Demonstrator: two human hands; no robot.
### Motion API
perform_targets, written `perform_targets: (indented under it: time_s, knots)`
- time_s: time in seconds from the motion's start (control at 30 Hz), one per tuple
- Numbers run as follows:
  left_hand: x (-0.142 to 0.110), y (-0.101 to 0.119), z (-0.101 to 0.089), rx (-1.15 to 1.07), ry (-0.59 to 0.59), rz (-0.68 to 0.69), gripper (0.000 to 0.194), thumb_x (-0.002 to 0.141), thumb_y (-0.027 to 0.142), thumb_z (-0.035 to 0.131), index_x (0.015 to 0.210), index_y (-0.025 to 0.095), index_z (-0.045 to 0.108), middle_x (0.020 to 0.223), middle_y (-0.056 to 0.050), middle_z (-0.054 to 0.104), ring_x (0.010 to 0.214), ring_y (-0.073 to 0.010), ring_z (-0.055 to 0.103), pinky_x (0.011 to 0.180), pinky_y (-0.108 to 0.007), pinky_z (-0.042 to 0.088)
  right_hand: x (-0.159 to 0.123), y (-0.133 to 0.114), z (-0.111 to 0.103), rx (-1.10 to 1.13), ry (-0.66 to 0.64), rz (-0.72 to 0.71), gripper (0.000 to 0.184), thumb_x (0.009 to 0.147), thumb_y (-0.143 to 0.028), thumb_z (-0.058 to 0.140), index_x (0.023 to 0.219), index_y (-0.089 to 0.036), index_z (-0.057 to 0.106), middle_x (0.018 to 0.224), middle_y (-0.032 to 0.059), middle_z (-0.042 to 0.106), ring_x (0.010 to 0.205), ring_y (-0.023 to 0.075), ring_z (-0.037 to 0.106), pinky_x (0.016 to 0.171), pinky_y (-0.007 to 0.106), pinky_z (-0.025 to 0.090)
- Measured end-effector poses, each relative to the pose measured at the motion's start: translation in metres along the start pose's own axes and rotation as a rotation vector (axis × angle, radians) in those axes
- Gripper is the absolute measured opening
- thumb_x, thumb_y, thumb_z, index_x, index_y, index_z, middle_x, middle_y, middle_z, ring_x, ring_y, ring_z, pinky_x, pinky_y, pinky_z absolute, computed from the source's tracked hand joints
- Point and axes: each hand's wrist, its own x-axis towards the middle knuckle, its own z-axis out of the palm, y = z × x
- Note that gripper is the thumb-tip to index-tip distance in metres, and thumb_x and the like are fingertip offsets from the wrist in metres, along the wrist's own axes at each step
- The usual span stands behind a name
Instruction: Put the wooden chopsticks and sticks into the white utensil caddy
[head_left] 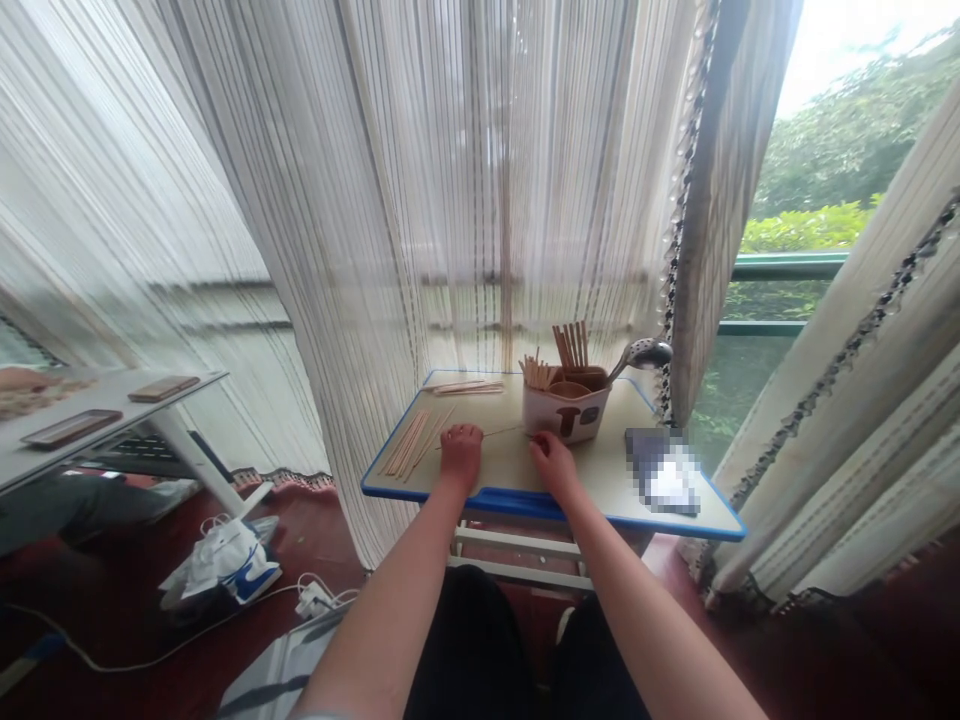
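A thin wooden stick lies level across the middle of the small table. My left hand is closed over its left part, and a short end pokes out past the fingers. The fingertips of my right hand are pinched at its right end, just in front of the utensil holder. Pale thin sticks, darker chopsticks and a slotted ladle stand in that holder. Several loose sticks lie left of my left hand, and more sticks lie along the back edge.
The table's blue rim runs close in front of me. A blurred dark and white item lies at the right. Sheer curtains hang behind. On the left, another table carries trays, with a person's hand at its edge.
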Motion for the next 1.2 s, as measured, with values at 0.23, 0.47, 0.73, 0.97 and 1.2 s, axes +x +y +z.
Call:
perform_targets:
  time_s: [0.23,0.47,0.73,0.97,1.2]
  knots:
    - [-0.001,0.001,-0.001,-0.171,0.108,0.245,0.017,0.086,0.026,0.045,0.086,0.022,0.062,0.091,-0.007,0.063,0.095,-0.0212,0.051,0.084,-0.037,0.033,0.002,-0.001,0.0,0.019,-0.089,-0.106,0.026,0.079,-0.031,0.047,0.095,-0.018,0.063,0.093,0.0075,0.063,0.078,0.017,0.058,0.076,0.03,0.045]
    - [0.006,-0.011,0.012,-0.486,0.405,-0.196,0.046,0.082,0.044,0.051,0.118,0.016,0.05,0.123,-0.017,0.052,0.115,-0.0289,0.047,0.094,-0.046,0.035,-0.001,-0.007,-0.004,-0.019,-0.078,0.037,0.024,0.082,-0.032,0.04,0.086,-0.02,0.06,0.075,0.0039,0.064,0.063,0.0166,0.057,0.06,0.027,0.042]
    - [0.01,-0.023,0.024,-1.24,0.111,-0.303,0.039,0.082,0.047,0.048,0.104,0.015,0.057,0.092,-0.008,0.067,0.068,-0.0144,0.065,0.059,-0.025,0.048,0.0,-0.005,-0.001,-0.021,-0.22,0.018,0.021,0.079,-0.032,0.045,0.087,-0.02,0.061,0.076,0.0023,0.067,0.071,0.0161,0.06,0.065,0.026,0.042]
    - [0.01,-0.018,0.019,-1.551,-0.031,-0.439,0.045,0.07,0.045,0.063,0.1,0.013,0.054,0.093,-0.011,0.067,0.069,-0.0149,0.065,0.062,-0.026,0.048,-0.004,-0.01,0.001,0.007,-0.38,-0.019,0.02,0.077,-0.033,0.05,0.088,-0.022,0.063,0.079,0.0029,0.068,0.076,0.0183,0.061,0.069,0.029,0.044]
    - [0.006,-0.018,0.017,-1.616,-0.081,-0.497,0.041,0.074,0.051,0.057,0.088,0.013,0.061,0.09,-0.011,0.068,0.068,-0.0133,0.064,0.06,-0.024,0.045,-0.004,-0.014,-0.001,-0.032,-0.402,-0.051,0.02,0.077,-0.032,0.05,0.085,-0.022,0.065,0.081,0.0028,0.067,0.075,0.0183,0.06,0.07,0.03,0.045]
